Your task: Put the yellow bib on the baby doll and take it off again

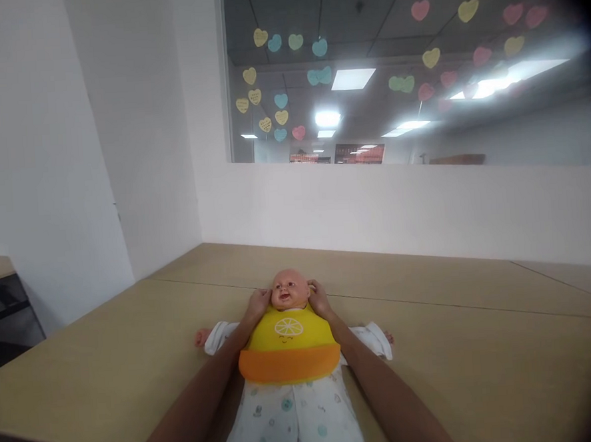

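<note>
A baby doll (288, 328) lies on its back on the tabletop (448, 352), near the middle of the view. Its long axis runs straight away from the person, with the head at the far end and the legs toward the person, running out of the bottom of the view. The left hand (257, 306) and right hand (320, 298) sit on either side of the doll's head (288, 289), cupped against it with the fingers curled in, so the head is held between them. Neither hand is clearly nearer. The left forearm (196, 394) and right forearm (386, 392) run along either side of the doll's body.

The doll wears a yellow bib (288, 331) with an orange pocket (289, 365), white sleeves, and white dotted pants (292, 418). Its small bare hands stick out to each side. The bib shows a citrus slice and a small smiling mark, with no readable words or brand. Beyond the tabletop, a white wall (399, 208) rises to a window (409, 120) dotted with paper hearts (281, 100). Any writing on them is too small to read.
</note>
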